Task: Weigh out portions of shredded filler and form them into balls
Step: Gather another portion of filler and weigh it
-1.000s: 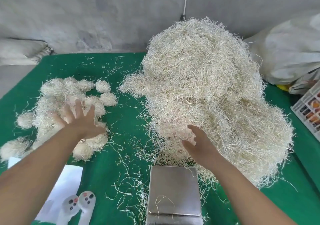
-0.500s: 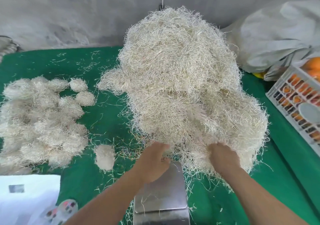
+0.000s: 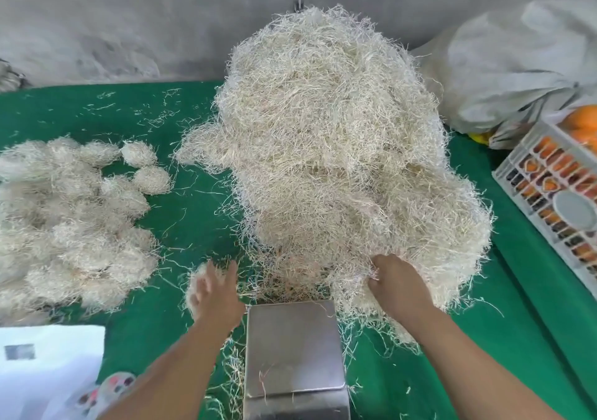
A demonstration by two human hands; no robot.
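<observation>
Far left of the steel scale (image 3: 292, 348), a heap of formed filler balls (image 3: 69, 222) lay on the green table cover (image 3: 181, 200), with two separate balls at its upper right edge. Below that heap, a white sheet (image 3: 48, 371) sat at the near left corner, with a small spotted object partly on it, too blurred to identify. Just left of the scale's far corner, the left hand (image 3: 214, 293) was blurred, its fingers straight and spread over a single loose ball (image 3: 197, 285); whether it touched the ball could not be told. The scale's platform carried only a few stray strands. Behind the scale rose the big pile of shredded filler (image 3: 336, 148). At the scale's far right corner, the right hand (image 3: 395, 282) had its fingers curled into the pile's near edge, gripping strands. Far right of the scale stood a white crate (image 3: 549, 187) holding orange items, a grey sack (image 3: 517, 70) behind it.
</observation>
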